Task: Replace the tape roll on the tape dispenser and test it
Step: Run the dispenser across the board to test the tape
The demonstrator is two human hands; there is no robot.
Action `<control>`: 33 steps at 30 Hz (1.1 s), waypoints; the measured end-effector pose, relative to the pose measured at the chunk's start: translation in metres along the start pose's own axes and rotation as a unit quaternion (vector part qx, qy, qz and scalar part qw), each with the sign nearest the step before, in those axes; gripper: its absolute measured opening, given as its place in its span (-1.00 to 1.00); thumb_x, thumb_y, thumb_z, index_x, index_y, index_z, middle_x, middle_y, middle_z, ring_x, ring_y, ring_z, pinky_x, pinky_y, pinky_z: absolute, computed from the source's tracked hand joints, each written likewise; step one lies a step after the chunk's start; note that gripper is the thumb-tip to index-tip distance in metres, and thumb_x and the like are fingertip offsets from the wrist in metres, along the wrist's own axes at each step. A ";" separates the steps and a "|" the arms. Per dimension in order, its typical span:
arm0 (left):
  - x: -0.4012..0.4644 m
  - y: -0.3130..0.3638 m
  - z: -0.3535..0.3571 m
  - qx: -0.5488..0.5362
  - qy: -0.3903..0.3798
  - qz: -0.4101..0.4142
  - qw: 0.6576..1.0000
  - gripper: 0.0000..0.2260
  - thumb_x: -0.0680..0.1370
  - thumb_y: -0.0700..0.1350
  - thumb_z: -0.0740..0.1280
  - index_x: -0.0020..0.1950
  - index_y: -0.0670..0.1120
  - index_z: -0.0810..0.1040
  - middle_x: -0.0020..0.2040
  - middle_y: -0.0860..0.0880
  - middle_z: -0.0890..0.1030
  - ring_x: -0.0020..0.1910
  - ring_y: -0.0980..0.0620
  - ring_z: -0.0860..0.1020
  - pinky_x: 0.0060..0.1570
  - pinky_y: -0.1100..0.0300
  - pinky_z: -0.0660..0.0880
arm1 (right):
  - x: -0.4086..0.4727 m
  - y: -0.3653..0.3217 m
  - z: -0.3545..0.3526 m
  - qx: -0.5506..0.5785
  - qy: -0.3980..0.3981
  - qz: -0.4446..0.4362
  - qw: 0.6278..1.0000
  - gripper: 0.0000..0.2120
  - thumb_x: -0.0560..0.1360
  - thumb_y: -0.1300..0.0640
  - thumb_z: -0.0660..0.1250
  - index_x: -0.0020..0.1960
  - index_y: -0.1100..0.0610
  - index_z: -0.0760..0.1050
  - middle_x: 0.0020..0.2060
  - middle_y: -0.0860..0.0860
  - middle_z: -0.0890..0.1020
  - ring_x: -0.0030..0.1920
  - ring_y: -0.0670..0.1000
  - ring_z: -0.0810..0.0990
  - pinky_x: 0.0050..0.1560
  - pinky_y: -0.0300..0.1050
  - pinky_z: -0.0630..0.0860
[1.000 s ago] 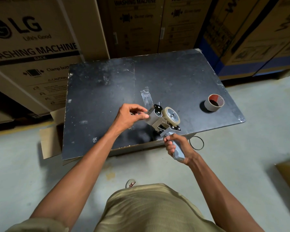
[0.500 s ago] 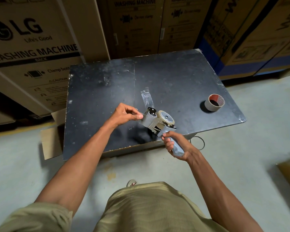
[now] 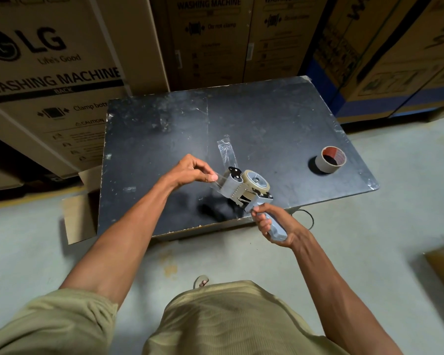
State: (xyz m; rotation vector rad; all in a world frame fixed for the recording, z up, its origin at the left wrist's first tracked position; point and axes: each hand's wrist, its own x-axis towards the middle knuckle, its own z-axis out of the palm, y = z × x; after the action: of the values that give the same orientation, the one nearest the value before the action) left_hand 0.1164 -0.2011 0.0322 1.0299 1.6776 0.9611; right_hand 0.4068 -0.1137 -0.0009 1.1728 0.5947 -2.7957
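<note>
the tape dispenser [image 3: 244,192] is held above the near edge of the black table [image 3: 280,124], its grey handle wrapped by the curled fingers of the right hand [image 3: 273,224], which sits just off the table's near edge. a tape roll [image 3: 256,182] of pale tan colour is seated on the dispenser's hub, on the side away from the handle. at the dispenser's front end, a clear tape end [image 3: 217,181] is pinched between the thumb and fingers of the left hand [image 3: 190,171], which is raised over the table just left of the dispenser. the strip is seen running from the pinch back to the dispenser's front plate. a strip of clear tape [image 3: 226,152] is stuck flat on the table just beyond the dispenser. a nearly spent roll [image 3: 330,162], with a red and dark inside, is set upright on the table well to the right of the dispenser, near the table's right edge. cardboard boxes [image 3: 49,73] marked "washing machine" are stacked behind the table.
</note>
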 end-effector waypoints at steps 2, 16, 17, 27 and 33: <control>0.003 -0.002 0.000 -0.004 -0.024 -0.023 0.999 -0.88 0.45 -0.30 0.52 -0.13 -0.09 0.73 -0.21 0.04 0.73 -0.04 0.07 0.63 -0.02 0.29 0.59 | 0.000 -0.001 -0.004 -0.005 -0.002 0.016 1.000 -0.86 0.57 0.22 0.28 -0.14 0.24 0.50 -0.47 -0.02 0.49 -0.58 -0.15 0.44 -0.60 -0.34 0.44; 0.036 0.003 -0.021 -0.022 -0.063 -0.114 0.991 -0.85 0.49 -0.16 0.51 0.03 -0.17 0.73 -0.15 -0.08 0.70 -0.15 0.02 0.54 -0.01 0.14 0.48 | -0.010 0.006 -0.026 -0.057 -0.059 0.104 0.991 -0.66 0.19 0.26 0.69 -0.23 0.24 0.54 -0.50 -0.03 0.43 -0.62 -0.17 0.40 -0.64 -0.35 0.38; 0.036 0.001 -0.020 -0.034 -0.050 -0.113 0.992 -0.81 0.50 -0.15 0.50 0.07 -0.20 0.71 -0.15 -0.06 0.70 -0.15 0.03 0.54 -0.04 0.18 0.49 | -0.010 0.003 -0.025 -0.052 -0.059 0.102 0.992 -0.65 0.19 0.27 0.69 -0.23 0.24 0.53 -0.51 -0.03 0.43 -0.62 -0.17 0.40 -0.64 -0.35 0.38; 0.037 -0.033 0.004 -0.079 0.114 -0.138 0.981 -0.87 0.58 -0.17 0.39 0.07 -0.14 0.70 -0.19 0.01 0.70 -0.29 0.13 0.61 -0.31 0.34 0.48 | -0.002 -0.026 -0.007 -0.009 -0.072 0.057 0.996 -0.66 0.20 0.30 0.66 -0.21 0.25 0.52 -0.52 -0.03 0.45 -0.63 -0.15 0.41 -0.65 -0.31 0.42; 0.042 -0.027 0.007 -0.116 0.130 -0.130 0.976 -0.84 0.59 -0.10 0.37 0.10 -0.11 0.70 -0.12 -0.01 0.70 -0.25 0.12 0.61 -0.24 0.30 0.48 | 0.005 -0.048 0.009 -0.008 -0.067 0.022 0.997 -0.61 0.16 0.31 0.67 -0.20 0.25 0.49 -0.52 -0.01 0.46 -0.62 -0.14 0.43 -0.64 -0.30 0.44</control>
State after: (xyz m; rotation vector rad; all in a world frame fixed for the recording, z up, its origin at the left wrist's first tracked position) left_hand 0.1079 -0.1699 -0.0070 0.5309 1.8075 1.1199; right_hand 0.3879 -0.0725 0.0170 0.9724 0.5703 -2.7992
